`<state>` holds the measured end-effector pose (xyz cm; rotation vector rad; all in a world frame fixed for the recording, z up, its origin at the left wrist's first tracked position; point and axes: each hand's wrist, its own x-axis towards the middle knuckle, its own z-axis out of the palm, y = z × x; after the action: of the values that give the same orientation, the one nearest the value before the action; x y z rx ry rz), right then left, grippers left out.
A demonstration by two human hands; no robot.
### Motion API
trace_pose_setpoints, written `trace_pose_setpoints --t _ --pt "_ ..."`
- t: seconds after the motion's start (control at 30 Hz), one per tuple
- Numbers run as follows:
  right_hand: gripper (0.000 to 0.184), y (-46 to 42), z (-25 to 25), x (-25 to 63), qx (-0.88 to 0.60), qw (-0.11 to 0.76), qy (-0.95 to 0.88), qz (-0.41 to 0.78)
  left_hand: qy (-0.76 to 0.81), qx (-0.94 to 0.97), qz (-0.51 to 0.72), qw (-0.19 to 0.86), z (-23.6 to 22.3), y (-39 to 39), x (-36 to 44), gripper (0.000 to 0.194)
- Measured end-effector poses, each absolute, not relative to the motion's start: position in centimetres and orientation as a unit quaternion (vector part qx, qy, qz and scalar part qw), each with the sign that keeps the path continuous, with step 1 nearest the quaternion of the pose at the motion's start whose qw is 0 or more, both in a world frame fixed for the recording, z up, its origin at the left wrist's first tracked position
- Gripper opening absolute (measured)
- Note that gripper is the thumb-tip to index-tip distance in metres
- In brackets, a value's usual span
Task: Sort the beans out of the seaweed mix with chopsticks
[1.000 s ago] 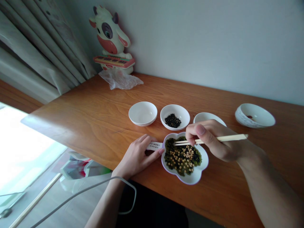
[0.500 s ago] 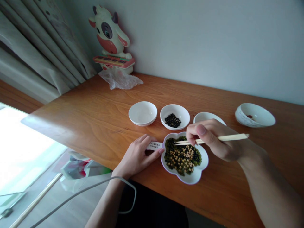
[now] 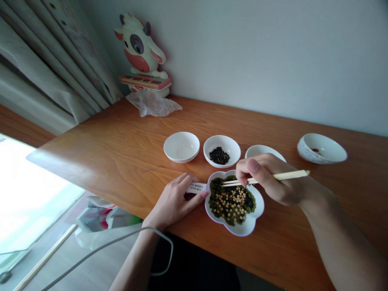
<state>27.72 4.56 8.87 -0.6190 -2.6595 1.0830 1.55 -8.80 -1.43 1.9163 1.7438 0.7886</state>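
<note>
A pair of wooden chopsticks (image 3: 281, 175) is held in my right hand (image 3: 269, 176), with the tips down among the beans at the dish's upper left. The white flower-shaped dish (image 3: 246, 228) has a lilac rim and holds mixed green, black and pale yellow beans (image 3: 232, 202). My left hand (image 3: 174, 200) rests on the table at the dish's left side, its thumb against the rim and its fingers around a white labelled tab (image 3: 196, 187). Whether anything is pinched between the chopstick tips is too small to tell.
Behind the dish stand a white bowl (image 3: 181, 147), a bowl (image 3: 234, 146) with black beans, and a third bowl (image 3: 263, 149) partly behind my right hand. Another bowl (image 3: 332, 150) with a small brown item sits at right. A cow toy (image 3: 141, 52), plastic bag (image 3: 153, 104) and cable (image 3: 106, 244) also show.
The view has shifted slightly, so everything sits a little lower and further left. Both hands, the chopsticks and the dish hold nearly the same positions relative to each other.
</note>
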Motion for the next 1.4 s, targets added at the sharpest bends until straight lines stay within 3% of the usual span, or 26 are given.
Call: trace_pose_setpoints --t 1.4 --pt "0.069 4.61 8.95 27.71 -0.209 0.094 -0.902 0.366 0.63 0.691 0.285 0.214 -1.43 -8.9 1.57 0.035"
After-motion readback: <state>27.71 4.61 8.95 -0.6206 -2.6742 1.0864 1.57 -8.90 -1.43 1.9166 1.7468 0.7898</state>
